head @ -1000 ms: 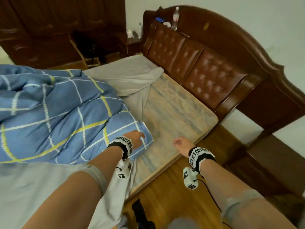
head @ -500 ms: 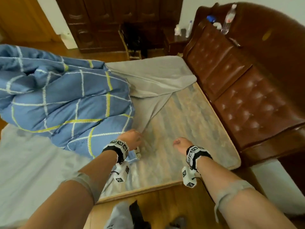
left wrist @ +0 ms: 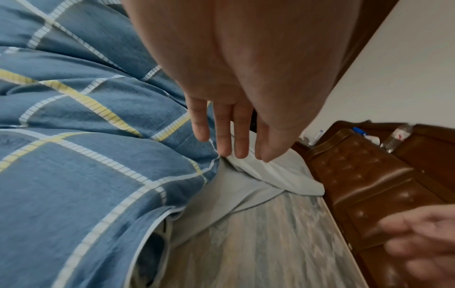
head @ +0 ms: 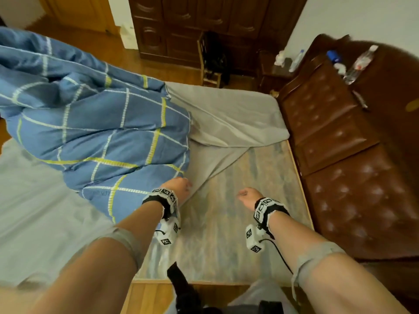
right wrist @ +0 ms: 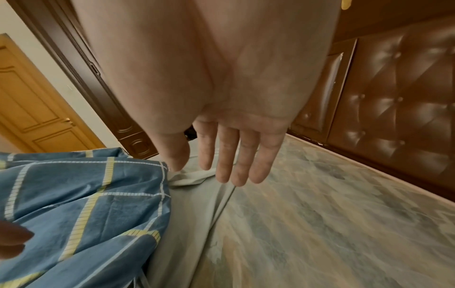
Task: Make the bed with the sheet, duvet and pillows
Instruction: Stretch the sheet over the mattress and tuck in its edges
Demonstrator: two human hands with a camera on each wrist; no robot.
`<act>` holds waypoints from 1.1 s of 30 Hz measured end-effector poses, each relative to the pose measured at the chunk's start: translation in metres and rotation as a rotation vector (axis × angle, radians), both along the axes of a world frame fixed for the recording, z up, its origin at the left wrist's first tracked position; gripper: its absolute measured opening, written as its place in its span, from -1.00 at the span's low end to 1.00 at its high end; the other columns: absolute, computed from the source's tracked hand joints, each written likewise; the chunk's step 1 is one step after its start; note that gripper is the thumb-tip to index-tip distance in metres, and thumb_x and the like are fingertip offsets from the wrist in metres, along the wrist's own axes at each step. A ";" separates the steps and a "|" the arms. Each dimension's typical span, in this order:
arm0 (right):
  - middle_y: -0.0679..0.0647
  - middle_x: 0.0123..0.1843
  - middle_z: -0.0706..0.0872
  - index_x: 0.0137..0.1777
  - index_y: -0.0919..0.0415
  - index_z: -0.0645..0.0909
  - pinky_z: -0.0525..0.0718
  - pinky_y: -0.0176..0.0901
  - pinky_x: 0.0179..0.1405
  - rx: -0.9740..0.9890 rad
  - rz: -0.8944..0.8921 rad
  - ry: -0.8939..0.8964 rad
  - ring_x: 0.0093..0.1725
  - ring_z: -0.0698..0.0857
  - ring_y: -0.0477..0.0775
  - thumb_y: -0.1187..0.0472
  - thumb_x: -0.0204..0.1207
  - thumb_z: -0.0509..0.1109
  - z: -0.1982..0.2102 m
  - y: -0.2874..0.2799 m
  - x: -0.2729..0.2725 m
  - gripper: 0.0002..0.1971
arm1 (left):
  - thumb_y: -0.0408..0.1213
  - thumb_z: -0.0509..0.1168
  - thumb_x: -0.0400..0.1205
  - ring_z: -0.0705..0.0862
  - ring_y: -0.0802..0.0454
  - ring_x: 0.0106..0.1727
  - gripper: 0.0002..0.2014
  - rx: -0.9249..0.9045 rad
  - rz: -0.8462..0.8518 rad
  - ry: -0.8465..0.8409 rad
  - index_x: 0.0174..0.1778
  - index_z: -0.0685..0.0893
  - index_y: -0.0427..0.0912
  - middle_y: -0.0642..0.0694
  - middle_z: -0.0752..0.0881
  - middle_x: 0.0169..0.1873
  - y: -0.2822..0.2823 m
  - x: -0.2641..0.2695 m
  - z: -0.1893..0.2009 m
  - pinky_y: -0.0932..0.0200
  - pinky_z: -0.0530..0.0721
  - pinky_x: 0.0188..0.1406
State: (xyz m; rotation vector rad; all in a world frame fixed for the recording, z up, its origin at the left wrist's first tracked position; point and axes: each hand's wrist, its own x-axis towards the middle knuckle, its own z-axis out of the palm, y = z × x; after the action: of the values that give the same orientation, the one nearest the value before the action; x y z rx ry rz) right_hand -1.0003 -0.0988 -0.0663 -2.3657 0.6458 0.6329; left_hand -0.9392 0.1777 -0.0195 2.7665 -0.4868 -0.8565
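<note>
Both hands (head: 179, 185) (head: 246, 196) hover open over sheet (head: 226, 118).

A home bedroom: bed with tufted leather headboard (head: 340, 137), dark wooden wardrobe (head: 204, 23), nightstand (head: 272, 73), wood floor (head: 158, 298).

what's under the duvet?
The grey sheet runs out from under the duvet, its corner folded back off the bare mattress. Anything else beneath the duvet is hidden.
</note>
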 end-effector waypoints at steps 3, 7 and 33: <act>0.10 0.30 0.72 0.34 0.15 0.62 0.54 -0.22 0.25 -0.027 0.047 -0.020 0.28 0.68 0.12 0.07 0.56 0.41 0.007 -0.001 0.044 -0.62 | -0.19 0.14 0.67 0.62 -0.18 0.30 -0.65 -0.070 0.046 -0.058 0.37 0.60 0.02 -0.14 0.62 0.35 -0.010 0.030 0.003 0.00 0.58 0.21; 0.07 0.28 0.73 0.34 0.05 0.62 0.58 -0.20 0.26 -0.065 0.119 -0.054 0.23 0.70 0.11 0.07 0.50 0.42 -0.006 -0.008 0.105 -0.60 | -0.20 0.20 0.65 0.58 -0.15 0.38 -0.59 -0.123 0.139 -0.087 0.45 0.56 0.04 -0.13 0.58 0.41 -0.025 0.071 -0.020 0.02 0.54 0.33; 0.17 -0.17 0.76 -0.11 0.11 0.64 0.53 0.03 -0.05 -0.059 0.685 -0.223 -0.12 0.67 0.29 -0.10 0.63 0.27 -0.366 -0.115 0.354 -0.70 | -0.01 0.45 0.52 0.45 -0.22 0.47 -0.12 0.236 0.387 0.141 0.66 0.05 0.06 -0.07 0.19 0.59 -0.207 0.210 -0.374 -0.20 0.44 0.41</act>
State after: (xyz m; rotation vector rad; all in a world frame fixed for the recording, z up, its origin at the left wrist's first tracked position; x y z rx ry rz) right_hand -0.6458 -0.2135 -0.4328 -2.6527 -0.2708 0.6118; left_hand -0.7289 -0.0294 -0.3936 2.8325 0.1835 -1.0518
